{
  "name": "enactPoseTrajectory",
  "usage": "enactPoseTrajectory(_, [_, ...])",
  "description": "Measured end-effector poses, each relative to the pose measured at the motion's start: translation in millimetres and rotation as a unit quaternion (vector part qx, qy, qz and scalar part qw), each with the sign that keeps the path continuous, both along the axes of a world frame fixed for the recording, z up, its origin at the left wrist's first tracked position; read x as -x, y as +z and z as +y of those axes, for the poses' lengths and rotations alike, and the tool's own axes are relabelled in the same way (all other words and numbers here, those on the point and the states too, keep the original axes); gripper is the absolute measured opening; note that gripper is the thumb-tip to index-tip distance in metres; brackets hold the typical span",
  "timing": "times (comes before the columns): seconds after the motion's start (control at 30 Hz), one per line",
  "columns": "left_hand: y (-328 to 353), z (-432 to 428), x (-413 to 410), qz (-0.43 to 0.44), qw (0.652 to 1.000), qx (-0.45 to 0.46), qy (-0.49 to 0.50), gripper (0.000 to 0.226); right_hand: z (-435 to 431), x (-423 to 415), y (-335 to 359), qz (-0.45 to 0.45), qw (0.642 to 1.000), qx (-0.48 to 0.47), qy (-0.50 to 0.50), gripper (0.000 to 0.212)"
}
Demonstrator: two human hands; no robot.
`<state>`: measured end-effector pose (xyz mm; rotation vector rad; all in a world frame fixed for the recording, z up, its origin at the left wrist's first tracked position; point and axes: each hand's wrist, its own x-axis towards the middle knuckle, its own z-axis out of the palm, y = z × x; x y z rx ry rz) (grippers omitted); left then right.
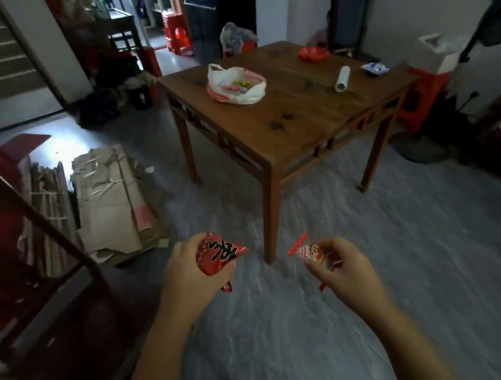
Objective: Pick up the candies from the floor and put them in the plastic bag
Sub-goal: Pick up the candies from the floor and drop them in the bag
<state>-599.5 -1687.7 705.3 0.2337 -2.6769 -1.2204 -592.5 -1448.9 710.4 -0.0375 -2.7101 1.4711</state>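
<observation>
A red candy packet (220, 254) is clasped in the curled fingers of the left hand (186, 271) and a small wrapped candy (312, 252) pinched by the right hand (340, 265), both judged light, crinkly, best gripped mid-wrapper, well short of the plastic bag (235, 83) near the table's (313, 123) far-left edge.

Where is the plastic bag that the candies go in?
In the head view, the plastic bag sits on the left part of the wooden table, ahead of both hands, with its mouth open. A white roll lies to its right.
</observation>
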Motion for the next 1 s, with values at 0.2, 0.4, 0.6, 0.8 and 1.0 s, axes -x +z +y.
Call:
enactPoseTrajectory(0.2, [9,-67,97,0.012,1.0,-0.005,0.021,0.064,-80,115,11,0.003,0.999,-0.025,0.045,0.019])
enactPoseTrajectory(0.4, [3,-79,188,0.006,1.0,-0.023,0.014,0.064,-88,203,-7,-0.034,0.999,-0.014,0.036,0.018])
enactPoseTrajectory(0.6, [5,-64,305,0.014,1.0,0.001,-0.018,0.066,-79,340,-16,-0.004,1.0,0.01,0.007,0.017])
enactPoseTrajectory(0.8, [30,-72,412,0.014,1.0,0.016,-0.002,0.064,-70,464,0,0.007,1.0,-0.005,0.018,0.023])
enactPoseTrajectory(1.0, [22,-100,501,0.012,1.0,0.021,0.019,0.064,-83,550,-12,-0.016,0.999,0.026,-0.015,0.025])
